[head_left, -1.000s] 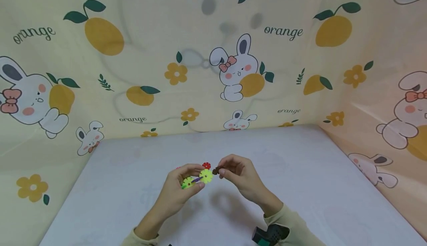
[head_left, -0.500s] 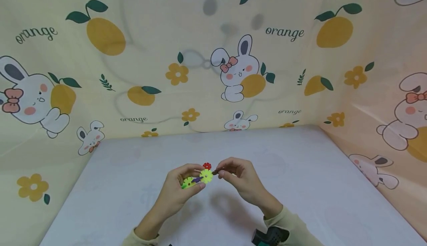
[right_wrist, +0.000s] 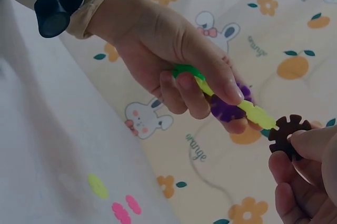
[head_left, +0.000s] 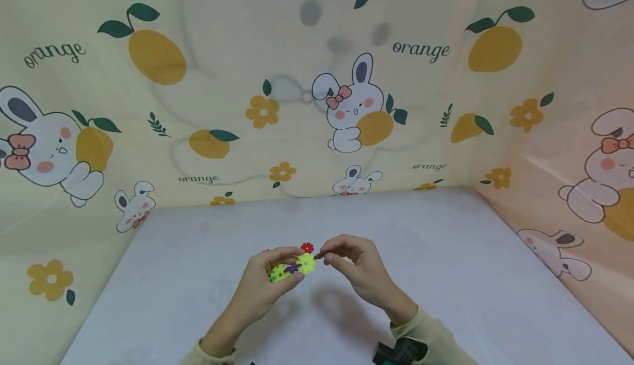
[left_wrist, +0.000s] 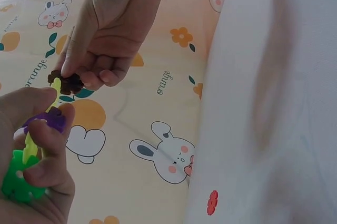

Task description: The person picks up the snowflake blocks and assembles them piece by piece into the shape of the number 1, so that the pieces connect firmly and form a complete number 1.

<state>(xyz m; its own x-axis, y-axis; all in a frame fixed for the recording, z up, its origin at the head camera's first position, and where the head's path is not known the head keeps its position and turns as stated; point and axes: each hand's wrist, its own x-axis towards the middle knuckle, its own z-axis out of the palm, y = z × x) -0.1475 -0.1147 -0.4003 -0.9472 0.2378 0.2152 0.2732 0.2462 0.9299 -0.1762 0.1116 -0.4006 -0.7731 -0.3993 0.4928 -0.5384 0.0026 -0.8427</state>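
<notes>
The left hand [head_left: 260, 278] holds a short chain of flat, notched plastic discs, its thumb and fingers bent around it. In the chain are a bright green notched disc [left_wrist: 22, 182], a purple notched disc [right_wrist: 224, 109] and two yellow ones; the outer yellow notched disc [right_wrist: 259, 116] points right. The right hand [head_left: 364, 266] pinches a dark brown notched plastic disc [right_wrist: 281, 135] between thumb and fingers, its edge meeting that yellow disc; I cannot tell how deeply they fit. Chain and brown disc are between the hands, above the near half of the white table [head_left: 436, 255]. A red notched disc [left_wrist: 212, 203] lies on the table, as do two pink discs [right_wrist: 121, 213] and a loose yellow disc [right_wrist: 97, 185]. On the far side hangs cream cloth [head_left: 218, 67] printed with rabbits and oranges.
</notes>
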